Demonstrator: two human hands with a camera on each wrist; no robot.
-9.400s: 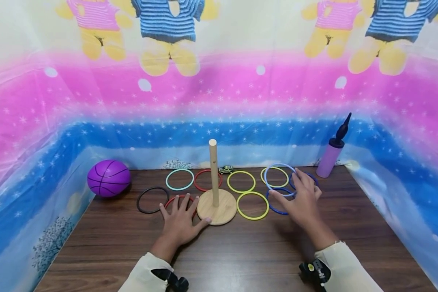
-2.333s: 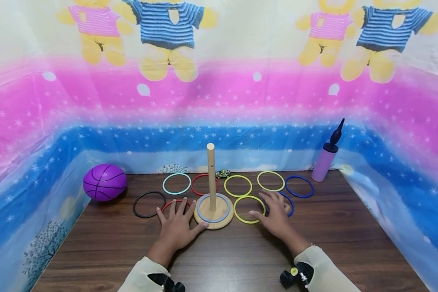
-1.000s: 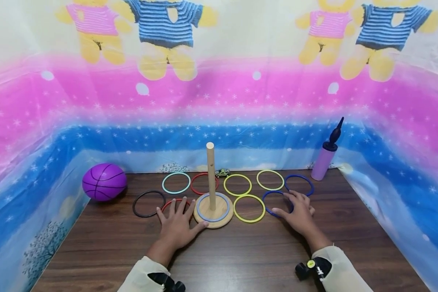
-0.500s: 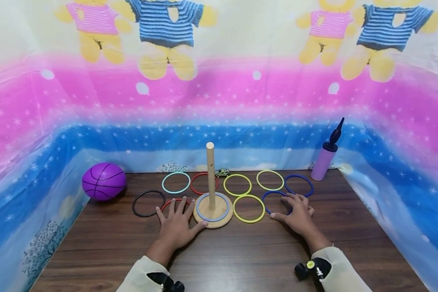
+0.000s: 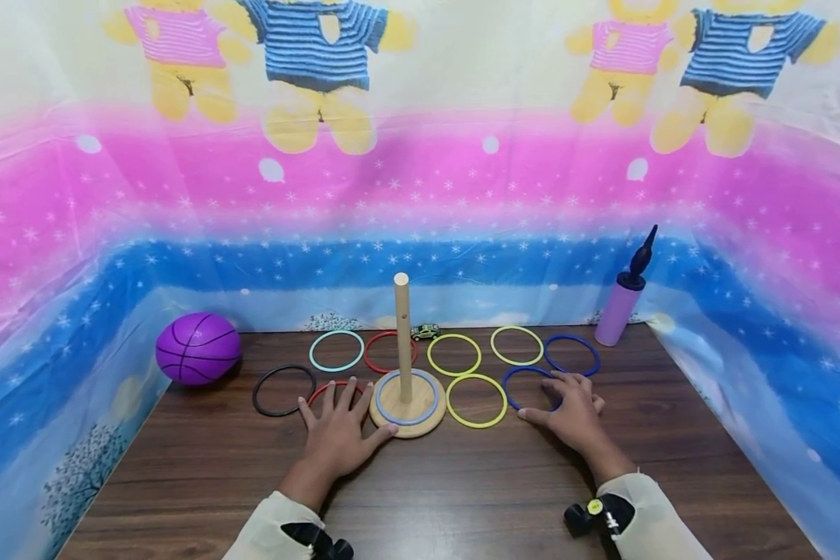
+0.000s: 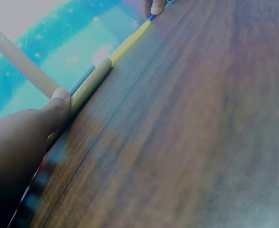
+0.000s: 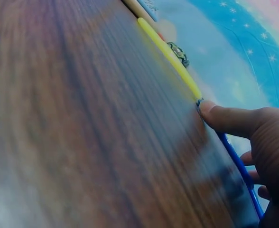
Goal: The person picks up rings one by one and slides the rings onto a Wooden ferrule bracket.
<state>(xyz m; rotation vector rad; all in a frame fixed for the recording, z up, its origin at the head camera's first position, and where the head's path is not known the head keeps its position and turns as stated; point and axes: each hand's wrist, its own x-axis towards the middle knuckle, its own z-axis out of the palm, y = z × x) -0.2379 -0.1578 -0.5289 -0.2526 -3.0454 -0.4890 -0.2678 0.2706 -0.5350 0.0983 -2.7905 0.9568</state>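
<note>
A wooden peg stand [image 5: 404, 342] rises mid-table, with a light-blue ring [image 5: 379, 397] lying round its post on the round base. My left hand [image 5: 339, 435] lies with fingers spread over the near red ring [image 5: 320, 393], its thumb touching the base's edge; the left wrist view shows that thumb [image 6: 60, 97] against the base. To the right, my right hand [image 5: 570, 412] holds the near blue ring [image 5: 514, 374], which lies flat on the table, between thumb and fingers. In the right wrist view the thumb [image 7: 225, 116] sits at the blue ring's [image 7: 234, 159] end.
Three yellow rings [image 5: 477, 425] lie right of the stand, with another blue ring [image 5: 572, 336] behind my right hand. Turquoise [image 5: 337, 331], black [image 5: 284, 414] and red rings [image 5: 371, 362] lie left. A toy car [image 5: 425, 332], purple ball [image 5: 198, 348] and hand pump [image 5: 619, 311] line the back.
The light-blue ring, earlier in my right hand, now lies round the post. My right hand moved over to the near blue ring and has stayed there. My left hand keeps its place.
</note>
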